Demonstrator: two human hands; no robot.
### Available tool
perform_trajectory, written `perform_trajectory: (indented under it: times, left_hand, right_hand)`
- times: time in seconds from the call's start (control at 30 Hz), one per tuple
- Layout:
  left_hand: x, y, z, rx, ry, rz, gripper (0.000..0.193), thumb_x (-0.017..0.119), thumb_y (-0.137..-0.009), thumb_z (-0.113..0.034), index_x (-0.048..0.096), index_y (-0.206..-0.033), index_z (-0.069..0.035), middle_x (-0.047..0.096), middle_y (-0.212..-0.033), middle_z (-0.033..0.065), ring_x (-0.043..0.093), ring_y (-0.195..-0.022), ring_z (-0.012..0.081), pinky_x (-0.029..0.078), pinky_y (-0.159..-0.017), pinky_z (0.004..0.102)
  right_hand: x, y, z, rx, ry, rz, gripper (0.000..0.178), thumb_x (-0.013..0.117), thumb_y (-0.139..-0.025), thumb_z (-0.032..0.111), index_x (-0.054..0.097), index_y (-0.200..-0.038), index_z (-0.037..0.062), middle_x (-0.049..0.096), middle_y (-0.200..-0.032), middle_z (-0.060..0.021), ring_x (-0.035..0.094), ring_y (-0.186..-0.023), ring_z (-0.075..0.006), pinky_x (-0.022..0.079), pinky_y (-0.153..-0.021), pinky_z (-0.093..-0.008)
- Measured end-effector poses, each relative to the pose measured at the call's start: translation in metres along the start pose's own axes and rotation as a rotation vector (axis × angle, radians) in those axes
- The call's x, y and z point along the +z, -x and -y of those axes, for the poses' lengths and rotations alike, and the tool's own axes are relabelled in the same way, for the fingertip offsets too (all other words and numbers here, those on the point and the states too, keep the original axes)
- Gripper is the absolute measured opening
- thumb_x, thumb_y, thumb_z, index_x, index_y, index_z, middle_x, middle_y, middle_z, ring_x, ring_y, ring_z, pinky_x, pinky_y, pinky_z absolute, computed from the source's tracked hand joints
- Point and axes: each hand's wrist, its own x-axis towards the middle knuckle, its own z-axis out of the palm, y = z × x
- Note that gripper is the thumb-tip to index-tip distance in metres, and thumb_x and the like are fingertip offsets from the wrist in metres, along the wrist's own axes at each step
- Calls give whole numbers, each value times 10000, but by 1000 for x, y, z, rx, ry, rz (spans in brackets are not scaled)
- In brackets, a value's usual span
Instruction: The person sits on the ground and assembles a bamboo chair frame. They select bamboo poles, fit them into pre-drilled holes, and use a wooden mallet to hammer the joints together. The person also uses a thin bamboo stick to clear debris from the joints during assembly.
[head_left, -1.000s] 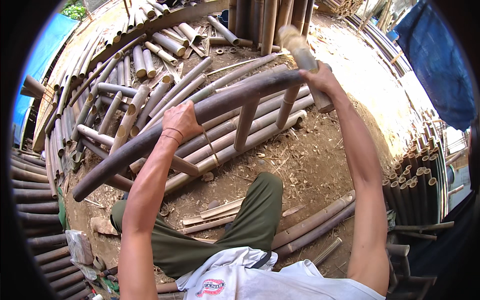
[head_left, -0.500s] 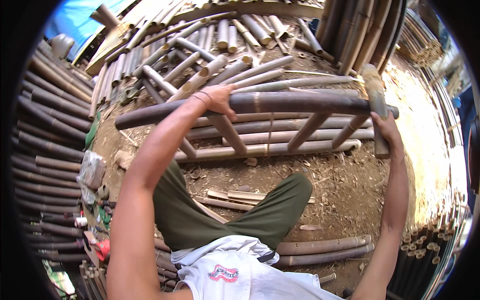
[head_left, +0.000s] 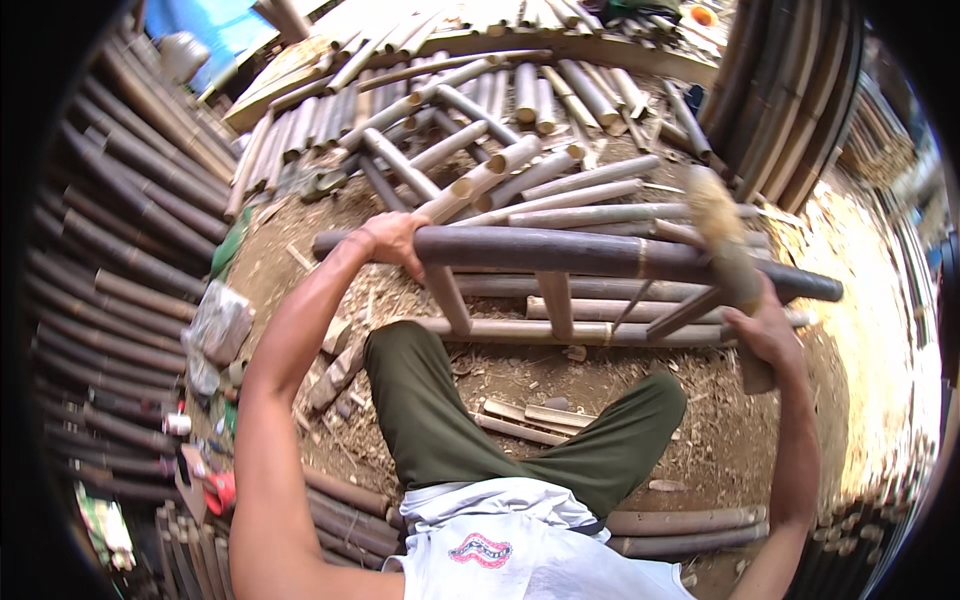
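Observation:
A dark bamboo pole (head_left: 560, 248) runs crosswise before me, joined by several short bamboo rungs (head_left: 555, 303) to a paler bamboo pole (head_left: 490, 329) lower down, like a ladder frame. My left hand (head_left: 395, 242) is wrapped round the dark pole close to its left end. A thick wooden mallet (head_left: 722, 235), its head blurred, is gripped in my right hand (head_left: 768, 330). It slants up across the pole's right part, and whether it touches the pole I cannot tell. One rung near it stands at a slant.
Cut bamboo pieces (head_left: 500, 170) lie heaped beyond the frame. Long bamboo poles (head_left: 140, 260) are stacked at the left, and upright ones (head_left: 785, 100) stand at the far right. Bamboo strips (head_left: 530, 418) lie between my knees. A plastic bag (head_left: 218, 322) sits at the left.
The view has shifted. My left hand has moved along the dark pole toward its left end. My right hand and the mallet have moved inward from the pole's right end.

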Motion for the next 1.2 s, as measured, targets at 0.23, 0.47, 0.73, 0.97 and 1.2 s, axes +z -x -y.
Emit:
perform_trajectory:
  times: [0.23,0.47,0.73,0.97,1.2]
  left_hand:
    - [4,9,-3,4,-52,-124,697,824,-519,-418,672,-1129,-117,718,-1005,175,689,-968,353,545,-881,444]
    - [9,7,-11,32,-30,-174,612,794,-534,-375,674,-1061,-88,712,-992,180,687,-965,356,551,-884,444]
    - [7,17,-7,-35,-78,-151,575,790,-544,-358,680,-1027,-66,716,-985,188,687,-980,348,555,-870,441]
    - [32,24,14,228,-69,-423,704,865,-588,-406,612,-1165,-91,678,-1080,119,652,-1063,303,514,-921,416]
    - [64,45,33,151,-131,-825,712,904,-526,-515,617,-1028,-99,671,-988,89,662,-967,268,511,-867,405]
  right_hand:
    - [39,1,116,-98,55,-32,986,783,-765,480,306,-1515,55,612,-1240,-333,611,-1184,-429,465,-1043,-438]
    - [70,6,113,44,87,-3,1038,764,-810,514,241,-1523,-29,523,-1373,-280,546,-1261,-340,420,-1080,-387]
    - [56,3,141,-154,-286,-143,950,746,-815,484,329,-1476,-55,585,-1295,-242,590,-1186,-296,465,-1011,-380]
    - [76,1,128,4,-236,92,847,758,-823,467,410,-1409,-36,608,-1208,-181,596,-1109,-228,475,-976,-366]
    - [138,17,244,-178,-270,321,997,775,-807,487,294,-1502,-41,567,-1308,-247,571,-1220,-302,455,-1031,-391]
